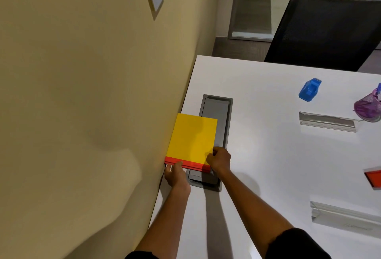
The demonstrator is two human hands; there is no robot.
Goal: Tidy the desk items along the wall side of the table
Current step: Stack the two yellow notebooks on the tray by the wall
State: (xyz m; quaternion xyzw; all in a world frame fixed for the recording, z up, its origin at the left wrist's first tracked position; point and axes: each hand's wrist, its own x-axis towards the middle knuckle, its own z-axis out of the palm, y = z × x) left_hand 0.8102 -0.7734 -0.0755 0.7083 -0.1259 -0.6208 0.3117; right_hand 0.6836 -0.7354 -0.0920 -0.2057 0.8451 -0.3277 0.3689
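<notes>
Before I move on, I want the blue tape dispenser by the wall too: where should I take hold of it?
Judging by its shape, pinch the blue tape dispenser across its narrow flanks, coming from above: it stands free on the table.

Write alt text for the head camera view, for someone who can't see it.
Two hands, left hand and right hand, grip the near edge of a yellow book with a red spine, lying against the wall on a white table. It partly covers a grey cable hatch; a blue tape dispenser sits farther right.
</notes>
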